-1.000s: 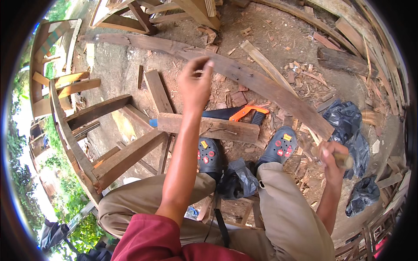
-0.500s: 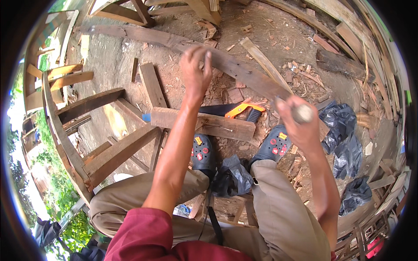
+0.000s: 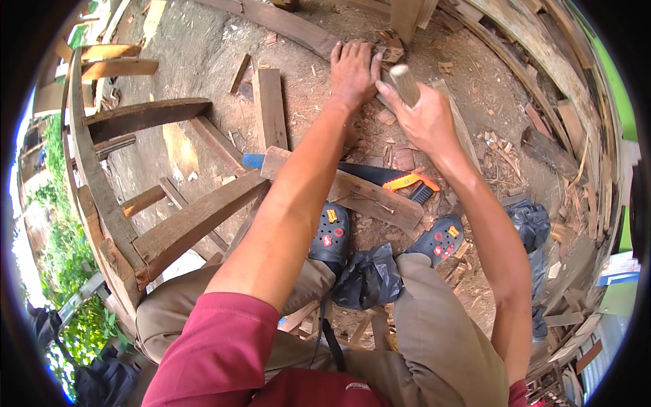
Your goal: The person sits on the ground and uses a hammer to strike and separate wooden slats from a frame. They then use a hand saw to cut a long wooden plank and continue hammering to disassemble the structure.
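Observation:
My left hand (image 3: 354, 74) lies across a long dark wooden plank (image 3: 288, 26), its fingers curled over the far edge. Close beside it, my right hand (image 3: 428, 117) is closed around a pale wooden handle (image 3: 405, 85) whose rounded butt points up. Whatever sits at the handle's other end is hidden below the hand. The plank's right part is mostly covered by my hands. Nearer to me, a handsaw with an orange and black handle (image 3: 411, 182) rests partly beneath a short board (image 3: 376, 197). My left forearm crosses over that board.
A wooden frame (image 3: 203, 207) stands at the left. Black plastic bags (image 3: 369, 275) lie between my clogs (image 3: 332, 234) and at the right. Wood offcuts (image 3: 270, 108) and chips litter the dirt floor. Long timbers (image 3: 522, 61) line the far right.
My view has shifted. The right hand with its handle has come leftward and away from me, close to the left hand. My left hand has settled onto the plank.

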Demonstrator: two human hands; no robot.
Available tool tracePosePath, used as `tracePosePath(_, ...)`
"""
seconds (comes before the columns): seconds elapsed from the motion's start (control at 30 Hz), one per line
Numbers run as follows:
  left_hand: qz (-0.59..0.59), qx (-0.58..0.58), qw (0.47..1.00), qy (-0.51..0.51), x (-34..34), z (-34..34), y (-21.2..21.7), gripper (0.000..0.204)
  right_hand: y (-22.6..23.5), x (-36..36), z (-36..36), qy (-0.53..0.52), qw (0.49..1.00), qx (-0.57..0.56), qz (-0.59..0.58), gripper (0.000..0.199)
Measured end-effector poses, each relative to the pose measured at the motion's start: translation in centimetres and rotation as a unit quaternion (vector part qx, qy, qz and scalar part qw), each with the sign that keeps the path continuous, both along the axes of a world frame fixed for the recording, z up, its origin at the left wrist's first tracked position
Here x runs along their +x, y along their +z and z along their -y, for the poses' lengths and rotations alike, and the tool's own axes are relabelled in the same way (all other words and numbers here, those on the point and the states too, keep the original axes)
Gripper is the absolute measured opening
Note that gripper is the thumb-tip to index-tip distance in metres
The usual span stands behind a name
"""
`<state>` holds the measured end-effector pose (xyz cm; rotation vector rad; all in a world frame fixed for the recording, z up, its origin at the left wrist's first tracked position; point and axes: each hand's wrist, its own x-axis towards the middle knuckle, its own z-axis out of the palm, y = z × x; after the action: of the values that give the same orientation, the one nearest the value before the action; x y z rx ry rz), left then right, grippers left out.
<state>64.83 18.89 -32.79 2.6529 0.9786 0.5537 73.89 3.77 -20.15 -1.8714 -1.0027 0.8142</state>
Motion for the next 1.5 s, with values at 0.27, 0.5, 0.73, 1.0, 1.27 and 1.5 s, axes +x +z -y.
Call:
tracePosePath(0.27,0.057,0.036,0.998,0.012,0.5,-0.2,-0.7,0.039,-1.4,0.2,-3.0,-0.032,0.994,0.067,0.076,0.052)
tracePosePath(0.5,0.067,0.006,0.998,0.018,0.3,0.1,-0.3,0.039,0.4,-0.3,-0.1,-0.047,0.995,0.080,0.025,0.042)
tracePosePath(0.73,0.060,0.020,0.998,0.026,-0.3,0.0,-0.2,0.040,0.4,-1.7,2.4,-0.036,0.989,0.136,-0.039,0.039)
tracePosePath(1.0,0.017,0.004,1.000,0.023,0.3,0.0,0.3,0.040,0.1,1.1,0.3,-0.061,0.996,0.030,-0.055,0.045)
tracePosePath(1.27,0.042,0.036,0.998,0.022,0.4,-0.1,-0.5,0.034,-1.0,1.4,-5.5,-0.006,0.998,-0.020,0.053,0.055)
tracePosePath(1.5,0.102,0.059,0.993,0.021,0.6,-0.3,-1.2,0.030,-3.5,2.5,-7.6,-0.003,0.996,-0.058,0.063,0.055)
